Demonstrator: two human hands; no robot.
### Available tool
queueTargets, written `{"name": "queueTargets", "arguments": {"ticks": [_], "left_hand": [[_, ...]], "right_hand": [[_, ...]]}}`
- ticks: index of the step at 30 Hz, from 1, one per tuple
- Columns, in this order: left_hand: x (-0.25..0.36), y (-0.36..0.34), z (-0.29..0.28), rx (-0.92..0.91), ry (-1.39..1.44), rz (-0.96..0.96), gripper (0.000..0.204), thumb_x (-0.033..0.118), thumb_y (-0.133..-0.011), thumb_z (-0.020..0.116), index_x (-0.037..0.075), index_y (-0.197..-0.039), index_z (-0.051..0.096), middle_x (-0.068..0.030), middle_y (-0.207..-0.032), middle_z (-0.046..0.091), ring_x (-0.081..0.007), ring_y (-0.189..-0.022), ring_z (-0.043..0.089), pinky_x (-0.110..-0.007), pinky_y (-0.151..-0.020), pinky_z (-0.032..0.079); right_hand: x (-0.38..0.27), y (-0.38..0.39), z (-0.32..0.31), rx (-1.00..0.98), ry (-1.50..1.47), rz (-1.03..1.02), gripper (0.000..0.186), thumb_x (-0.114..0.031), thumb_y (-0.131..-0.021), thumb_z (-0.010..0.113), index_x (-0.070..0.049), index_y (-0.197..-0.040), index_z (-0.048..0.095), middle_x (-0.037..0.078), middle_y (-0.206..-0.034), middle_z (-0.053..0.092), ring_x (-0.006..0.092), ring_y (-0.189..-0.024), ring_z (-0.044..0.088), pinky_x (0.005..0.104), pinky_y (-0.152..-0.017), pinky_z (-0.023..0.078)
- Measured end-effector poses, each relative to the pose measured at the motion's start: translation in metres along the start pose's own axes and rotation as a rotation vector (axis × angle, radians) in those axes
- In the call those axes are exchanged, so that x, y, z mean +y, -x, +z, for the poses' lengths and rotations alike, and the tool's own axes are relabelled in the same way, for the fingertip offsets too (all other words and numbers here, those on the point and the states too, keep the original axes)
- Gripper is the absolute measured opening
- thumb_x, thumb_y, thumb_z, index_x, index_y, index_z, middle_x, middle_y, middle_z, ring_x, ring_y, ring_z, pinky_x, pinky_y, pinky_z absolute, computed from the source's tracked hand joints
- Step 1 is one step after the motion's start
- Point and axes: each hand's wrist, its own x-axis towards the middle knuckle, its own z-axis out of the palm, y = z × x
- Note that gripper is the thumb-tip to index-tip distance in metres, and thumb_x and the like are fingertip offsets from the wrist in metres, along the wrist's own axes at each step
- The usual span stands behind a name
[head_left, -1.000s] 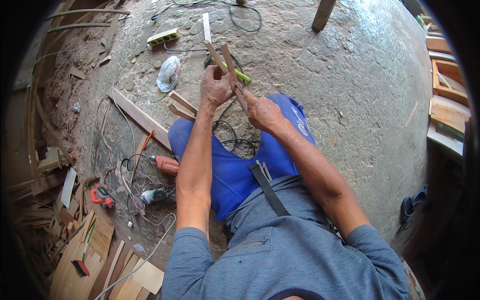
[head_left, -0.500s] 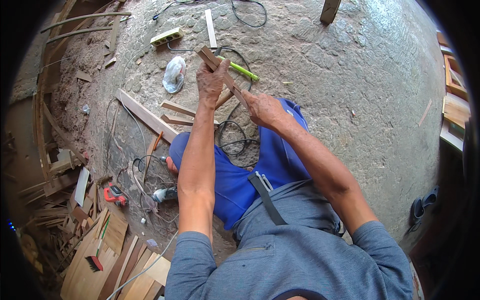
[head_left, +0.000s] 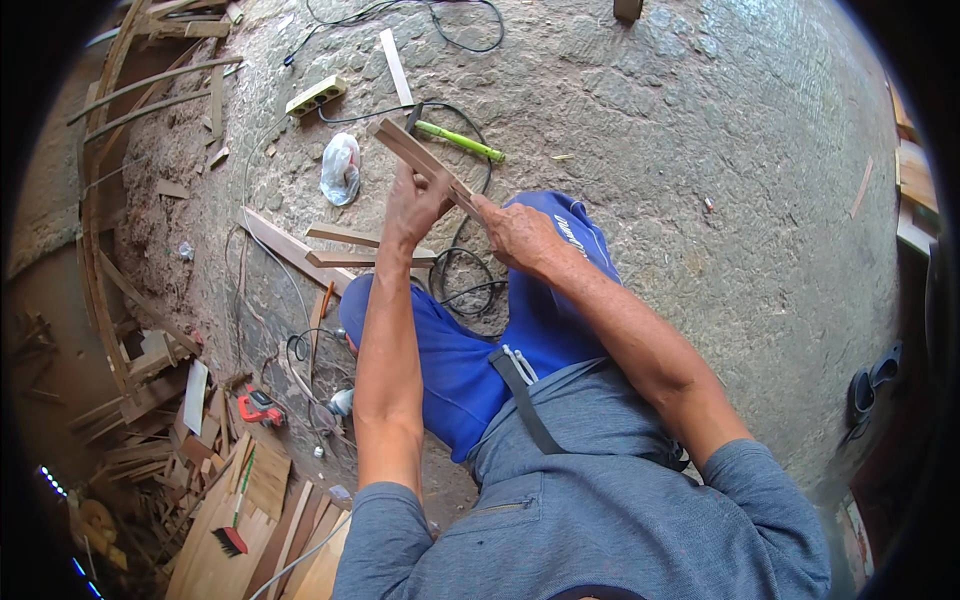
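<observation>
The left hand (head_left: 414, 208) is gripping wooden strips (head_left: 422, 160) midway, the right hand (head_left: 524, 237) pinching their near end, apparently for steadiness.

Wood strips (head_left: 424, 163): two, narrow, straight, light brown, bare-looking. Lie lengthwise against each other, a thin dark line between them. Raised in the air, slanting from upper left to lower right across the view. Far ends stick out free, squarish, past the left hand (head_left: 413, 210), which grips near the middle. Near ends run to the right hand (head_left: 522, 238); fingers partly cover them, exact ends unclear.
</observation>
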Motion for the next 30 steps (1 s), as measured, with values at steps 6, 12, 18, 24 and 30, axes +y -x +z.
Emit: {"name": "queueTargets", "arguments": {"ticks": [6,12,18,24,30], "left_hand": [[-0.006,0.024,0.006,-0.028,-0.115,-0.068,0.044,0.006,-0.080,0.067,0.000,-0.119,0.047,-0.0175,-0.102,0.062,-0.0272,-0.085,0.068,-0.040,-0.069,0.055],[-0.018,0.025,0.019,-0.080,-0.487,0.126,0.039,0.023,-0.086,0.073,0.004,-0.116,0.057,-0.0163,-0.104,0.069,-0.0395,-0.102,0.064,-0.050,-0.091,0.048],[-0.028,0.033,0.022,-0.125,-0.285,-0.206,0.038,0.031,-0.092,0.070,0.003,-0.116,0.063,-0.0175,-0.103,0.074,-0.0350,-0.099,0.071,-0.043,-0.085,0.053],[-0.003,0.019,-0.028,-0.144,-0.338,-0.057,0.039,0.039,-0.103,0.052,0.004,-0.116,0.064,-0.0255,-0.093,0.069,-0.0422,-0.091,0.068,-0.046,-0.078,0.051],[0.011,0.009,-0.078,0.160,-0.371,-0.048,0.043,0.044,-0.106,0.045,0.007,-0.124,0.059,-0.0178,-0.088,0.071,-0.0377,-0.084,0.069,-0.045,-0.073,0.052]], "right_hand": [[-0.004,-0.003,-0.005,0.010,-0.047,-0.054,0.026,-0.013,-0.092,0.051,-0.004,-0.116,0.048,0.028,-0.085,0.069,0.0470,-0.082,0.070,0.0577,-0.070,0.055],[-0.006,0.005,-0.009,0.012,-0.030,-0.025,0.026,-0.012,-0.091,0.051,-0.005,-0.115,0.045,0.027,-0.081,0.069,0.0475,-0.079,0.069,0.0581,-0.066,0.054],[-0.014,0.018,-0.020,0.143,0.000,-0.137,0.041,-0.009,-0.091,0.053,-0.008,-0.131,0.045,0.021,-0.069,0.066,0.0437,-0.066,0.067,0.0561,-0.056,0.051],[-0.011,0.040,-0.038,0.317,-0.042,-0.385,0.026,-0.006,-0.090,0.054,-0.005,-0.115,0.049,0.019,-0.067,0.065,0.0376,-0.062,0.067,0.0480,-0.052,0.050],[-0.057,0.108,-0.107,0.094,0.137,-0.198,0.016,-0.009,-0.094,0.057,-0.004,-0.108,0.053,0.016,-0.074,0.064,0.0382,-0.066,0.066,0.0467,-0.055,0.050]]}}
